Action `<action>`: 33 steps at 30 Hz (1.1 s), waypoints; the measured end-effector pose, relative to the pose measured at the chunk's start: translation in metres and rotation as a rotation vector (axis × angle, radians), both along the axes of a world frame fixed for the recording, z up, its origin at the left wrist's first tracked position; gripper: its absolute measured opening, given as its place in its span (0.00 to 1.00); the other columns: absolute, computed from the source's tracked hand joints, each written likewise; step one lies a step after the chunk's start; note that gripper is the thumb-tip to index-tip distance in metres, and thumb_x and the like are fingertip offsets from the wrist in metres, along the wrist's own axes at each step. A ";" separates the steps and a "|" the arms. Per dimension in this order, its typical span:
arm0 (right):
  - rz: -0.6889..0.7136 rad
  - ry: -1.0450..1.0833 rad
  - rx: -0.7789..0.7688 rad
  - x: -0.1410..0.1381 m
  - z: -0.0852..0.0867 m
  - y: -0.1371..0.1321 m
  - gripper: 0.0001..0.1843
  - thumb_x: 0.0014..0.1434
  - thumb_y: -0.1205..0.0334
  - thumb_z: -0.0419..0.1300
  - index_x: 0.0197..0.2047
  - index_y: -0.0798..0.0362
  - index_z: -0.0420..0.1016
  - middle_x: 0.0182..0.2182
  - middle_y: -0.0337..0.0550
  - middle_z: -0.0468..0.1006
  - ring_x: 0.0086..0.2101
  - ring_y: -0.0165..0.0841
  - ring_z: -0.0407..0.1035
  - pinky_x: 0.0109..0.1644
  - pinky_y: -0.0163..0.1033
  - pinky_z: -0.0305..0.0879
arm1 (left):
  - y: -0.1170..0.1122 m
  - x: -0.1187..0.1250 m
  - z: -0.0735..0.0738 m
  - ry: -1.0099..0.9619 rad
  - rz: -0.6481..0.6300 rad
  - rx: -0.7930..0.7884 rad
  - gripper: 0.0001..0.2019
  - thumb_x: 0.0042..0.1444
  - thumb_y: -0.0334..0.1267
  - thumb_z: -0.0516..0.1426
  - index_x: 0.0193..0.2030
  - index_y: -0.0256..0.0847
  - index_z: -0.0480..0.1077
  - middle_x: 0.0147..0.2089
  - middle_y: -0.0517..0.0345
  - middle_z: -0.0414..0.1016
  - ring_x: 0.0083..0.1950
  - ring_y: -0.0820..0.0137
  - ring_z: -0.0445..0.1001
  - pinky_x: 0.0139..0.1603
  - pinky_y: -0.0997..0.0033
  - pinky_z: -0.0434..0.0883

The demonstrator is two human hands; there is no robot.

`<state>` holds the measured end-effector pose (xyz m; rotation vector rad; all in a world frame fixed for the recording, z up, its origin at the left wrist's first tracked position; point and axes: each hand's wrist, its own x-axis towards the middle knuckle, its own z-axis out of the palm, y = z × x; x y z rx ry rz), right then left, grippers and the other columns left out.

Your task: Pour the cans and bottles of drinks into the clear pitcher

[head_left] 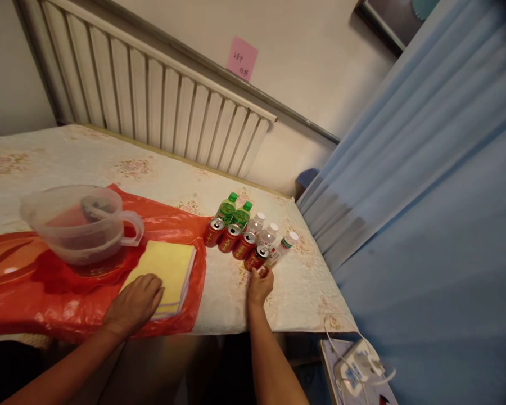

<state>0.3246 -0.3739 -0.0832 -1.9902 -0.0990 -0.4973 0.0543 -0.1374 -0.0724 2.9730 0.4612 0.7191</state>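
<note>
My left hand (140, 298) lies on a folded yellow cloth (168, 267), palm down with its fingers resting on it. At the near end of a row of opened red drink cans (227, 238), my right hand (260, 286) has its thumb and fingers at the lower part of the nearest can (256, 257). That can stands upright. Behind the cans are two green-capped bottles (241, 215) with green labels, and three white-capped clear bottles (269, 235). The rightmost white-capped bottle (284, 247) leans or appears tilted by the view.
A clear plastic jug (73, 242) with a handle stands on a red plastic sheet (168, 214), a dark object inside it. A floral cloth (223, 304) covers the table. A radiator (152, 90) runs behind, a blue curtain (405, 197) hangs right, and a power strip (354, 368) lies below.
</note>
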 end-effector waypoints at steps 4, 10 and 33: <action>0.104 -0.019 -0.007 -0.036 -0.004 0.010 0.14 0.61 0.56 0.53 0.43 0.55 0.74 0.35 0.49 0.78 0.35 0.38 0.71 0.44 0.42 0.67 | -0.002 -0.001 0.003 0.004 0.012 0.018 0.12 0.67 0.39 0.48 0.38 0.40 0.70 0.40 0.49 0.74 0.44 0.58 0.71 0.48 0.58 0.68; 0.649 -0.214 -0.135 -0.063 -0.002 0.067 0.22 0.63 0.67 0.46 0.55 0.58 0.74 0.50 0.54 0.78 0.51 0.37 0.71 0.59 0.45 0.66 | -0.002 -0.001 0.001 0.000 0.021 0.039 0.12 0.67 0.37 0.48 0.38 0.40 0.70 0.40 0.49 0.73 0.44 0.58 0.71 0.48 0.58 0.68; 0.832 -0.269 -0.248 -0.050 -0.008 0.135 0.26 0.66 0.68 0.44 0.64 0.57 0.67 0.59 0.54 0.73 0.59 0.36 0.67 0.65 0.46 0.61 | -0.005 -0.002 -0.003 -0.046 0.024 -0.007 0.08 0.66 0.35 0.50 0.37 0.41 0.69 0.39 0.51 0.73 0.44 0.60 0.71 0.46 0.59 0.68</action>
